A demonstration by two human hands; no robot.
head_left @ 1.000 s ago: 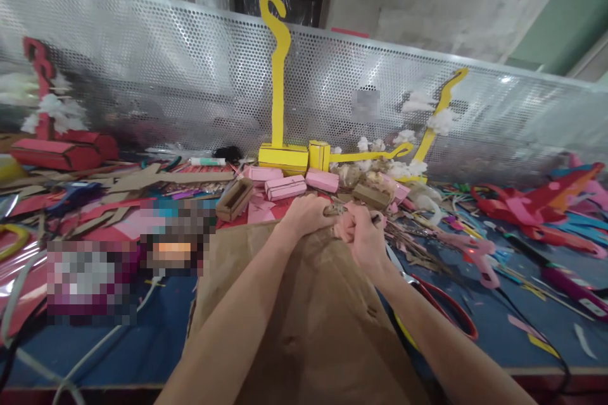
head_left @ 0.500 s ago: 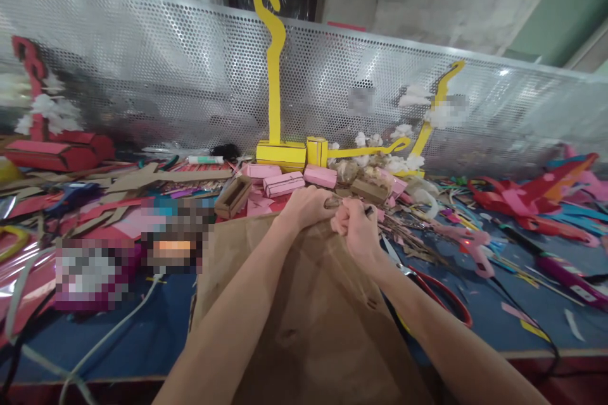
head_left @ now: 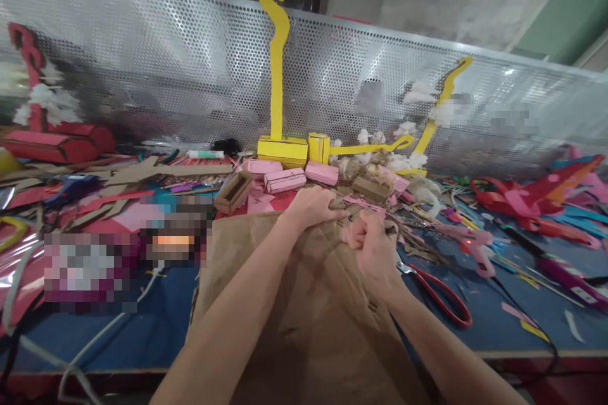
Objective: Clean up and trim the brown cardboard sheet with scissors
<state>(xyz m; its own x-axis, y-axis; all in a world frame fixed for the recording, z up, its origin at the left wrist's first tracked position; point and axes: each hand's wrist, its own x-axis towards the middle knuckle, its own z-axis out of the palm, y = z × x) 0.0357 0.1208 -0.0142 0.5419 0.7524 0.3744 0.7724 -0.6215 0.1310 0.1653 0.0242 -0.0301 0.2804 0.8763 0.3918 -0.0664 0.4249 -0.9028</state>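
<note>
A large brown cardboard sheet, creased on its face, extends from the bottom of the view toward the pile of scraps. My left hand is closed over its far edge, the fingertips partly hidden. Just to the right, my right hand makes a fist close to the sheet's far right corner. A thin dark end sticks out of that fist; the rest of the thing is hidden by my fingers. Red-handled scissors lie beside my right wrist, their blades partly covered.
Pink boxes, an open cardboard box and a yellow hook-topped piece stand beyond my hands. On the right are a pink glue gun with a cord and a purple-handled tool. A perforated metal panel closes off the back.
My right hand has moved right and toward me, away from my left hand. My left hand stays at the far edge of the cardboard. The view has shifted slightly.
</note>
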